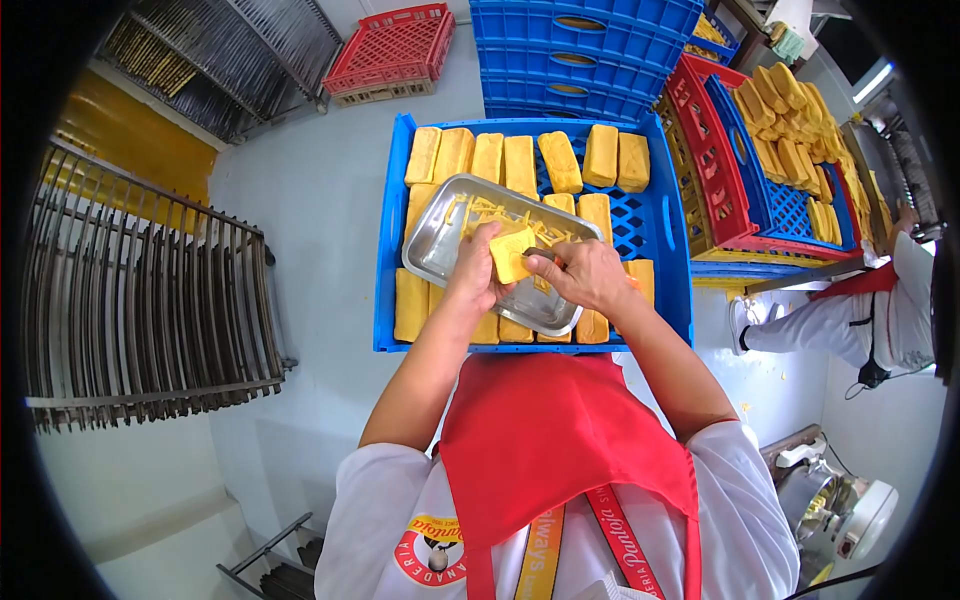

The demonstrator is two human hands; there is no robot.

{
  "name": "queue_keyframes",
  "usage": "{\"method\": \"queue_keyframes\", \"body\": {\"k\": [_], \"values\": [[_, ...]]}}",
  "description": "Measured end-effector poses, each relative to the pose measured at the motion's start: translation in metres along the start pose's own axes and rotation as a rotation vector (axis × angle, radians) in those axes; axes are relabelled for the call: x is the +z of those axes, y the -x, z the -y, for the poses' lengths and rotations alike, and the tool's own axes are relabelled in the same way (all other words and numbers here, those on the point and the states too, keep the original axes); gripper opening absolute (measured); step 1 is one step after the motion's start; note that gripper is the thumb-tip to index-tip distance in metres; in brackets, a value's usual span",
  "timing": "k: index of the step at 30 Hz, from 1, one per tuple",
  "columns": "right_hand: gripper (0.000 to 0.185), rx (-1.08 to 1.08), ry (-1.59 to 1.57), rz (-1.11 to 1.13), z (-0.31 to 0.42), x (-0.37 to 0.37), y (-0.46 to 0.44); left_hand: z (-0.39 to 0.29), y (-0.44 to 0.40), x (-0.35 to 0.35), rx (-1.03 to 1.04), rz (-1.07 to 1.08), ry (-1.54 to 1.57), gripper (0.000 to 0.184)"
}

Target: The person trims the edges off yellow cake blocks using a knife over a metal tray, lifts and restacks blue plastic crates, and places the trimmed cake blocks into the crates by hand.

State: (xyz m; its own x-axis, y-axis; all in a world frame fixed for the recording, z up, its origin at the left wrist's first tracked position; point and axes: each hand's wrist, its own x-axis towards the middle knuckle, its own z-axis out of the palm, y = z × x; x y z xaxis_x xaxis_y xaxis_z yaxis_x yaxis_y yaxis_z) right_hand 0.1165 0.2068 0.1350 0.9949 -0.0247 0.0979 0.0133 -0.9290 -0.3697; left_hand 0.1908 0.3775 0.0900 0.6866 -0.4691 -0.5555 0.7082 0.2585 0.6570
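My left hand (477, 268) is closed around a yellow bread loaf (512, 255), its end face turned up toward me. My right hand (590, 275) grips what looks like a small knife (540, 254), mostly hidden by the fingers, with its visible part against the loaf. Both hands are over a metal tray (428, 250) that holds thin yellow trimmings (483, 208). This tray rests at a slant on rows of yellow loaves (488, 157) in a blue plastic crate (384, 290).
Blue crates (580, 60) are stacked behind. At right, a red crate (705, 150) stands beside a blue crate piled with loaves (790, 120). Another person (880, 320) works at far right. A wheeled rack (150, 290) stands at left, and a red crate (395, 50) lies on the floor.
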Motion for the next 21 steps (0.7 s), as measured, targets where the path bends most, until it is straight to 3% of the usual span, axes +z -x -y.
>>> {"method": "queue_keyframes", "body": {"k": [5,7,10,13,15,16,17,19,21], "values": [[0.063,0.051,-0.012,0.079,-0.001,0.003,-0.002,0.002,-0.002,0.001,0.01,0.024,0.033,0.043],[0.06,-0.077,0.092,0.198,0.002,0.003,0.001,0.002,-0.004,0.0,0.01,0.017,0.077,0.043],[0.059,-0.058,0.119,0.224,0.009,-0.007,0.007,-0.005,-0.006,-0.003,0.035,0.06,0.19,0.045],[0.058,-0.051,0.185,0.235,-0.007,-0.006,0.011,-0.008,0.001,-0.011,0.188,-0.061,0.05,0.048],[0.059,-0.011,0.173,0.27,-0.017,-0.01,0.014,-0.003,-0.007,-0.026,0.595,-0.014,-0.316,0.063],[0.06,0.036,0.159,0.313,-0.022,-0.011,0.014,-0.001,-0.002,-0.025,0.646,-0.13,-0.366,0.067],[0.06,0.032,0.159,0.314,-0.026,-0.011,0.014,-0.001,-0.003,-0.028,0.648,-0.134,-0.366,0.067],[0.059,0.107,0.035,0.251,-0.033,-0.01,0.015,-0.003,0.0,-0.03,1.061,-0.109,-0.696,0.059],[0.061,0.12,-0.016,0.21,-0.029,-0.014,0.011,0.0,0.002,-0.026,1.1,-0.109,-0.707,0.053]]}}
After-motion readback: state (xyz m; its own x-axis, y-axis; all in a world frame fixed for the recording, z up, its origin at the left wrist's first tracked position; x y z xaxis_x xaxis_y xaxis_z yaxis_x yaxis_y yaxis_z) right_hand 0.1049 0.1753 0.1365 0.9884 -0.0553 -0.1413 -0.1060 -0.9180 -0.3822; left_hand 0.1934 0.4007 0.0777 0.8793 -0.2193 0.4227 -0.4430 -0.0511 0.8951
